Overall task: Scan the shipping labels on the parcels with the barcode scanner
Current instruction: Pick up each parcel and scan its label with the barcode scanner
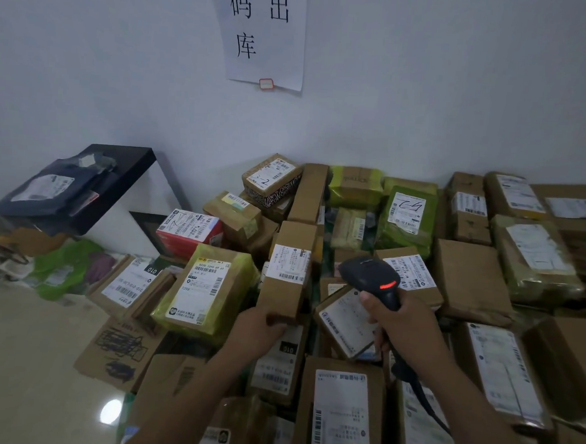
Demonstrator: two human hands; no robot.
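Two grips are holding: right hand (402,326) clamping the black, red-lit scanner (367,272), left hand (259,326) clutching a box (282,296), label (290,264) print blurring.

A paper sign (265,31) is hanging on the wall (430,93) at the top centre of the frame. Below it, a heap of parcels (470,280) is filling the middle and right of the frame, running back to the wall. At the middle left, a low stand (134,164) is standing against the wall, with a flat mailer (46,189) lying on top. The floor (19,359) is showing at the lower left, with a flattened carton (119,348) lying on it beside the heap. Near the centre, an upright carton (290,273) is standing in the heap, and the left grip (261,326) is holding its near end. Just to its right, the right grip (398,324) is holding the barcode scanner (370,274) above the parcels, its cable (418,390) trailing toward the lower right.
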